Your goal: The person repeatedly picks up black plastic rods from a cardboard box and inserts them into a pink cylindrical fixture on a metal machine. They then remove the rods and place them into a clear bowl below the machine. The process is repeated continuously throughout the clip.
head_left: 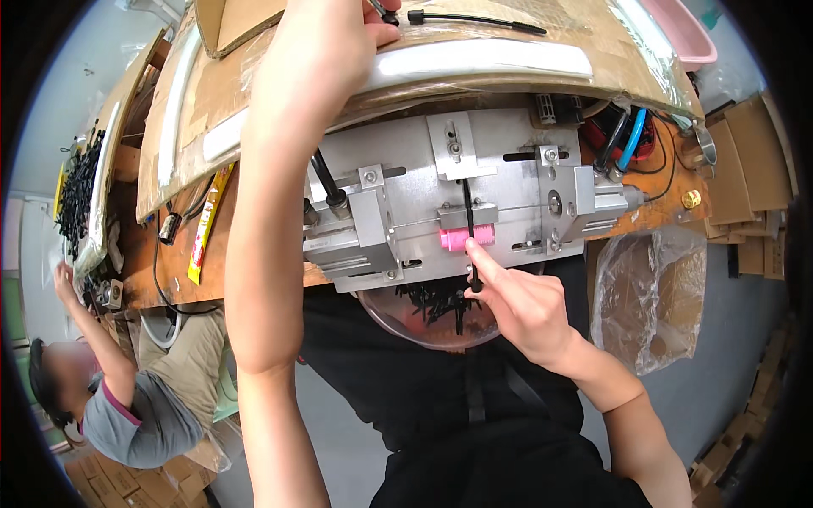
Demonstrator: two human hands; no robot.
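A slim black rod (468, 207) lies lengthwise across the pink block (453, 239) in the middle of a metal fixture (415, 199). My right hand (529, 309) grips the near end of this rod between index finger and thumb. Far forward, my left hand (343, 38) reaches onto the cardboard-covered shelf, its fingers closed on the end of a black piece (388, 13) mostly hidden by the hand. Beside it lies another black rod (478, 19) with a thicker end. Below the fixture, a clear bowl (381, 320) on my lap holds several black rods.
Metal clamp blocks flank the pink block, a left one (370, 224) and a right one (572, 203). A blue hose (632, 140) runs at the right. A yellow packet (207, 227) lies on the wooden bench. At far left sits a co-worker (144, 406) near a black heap (80, 190).
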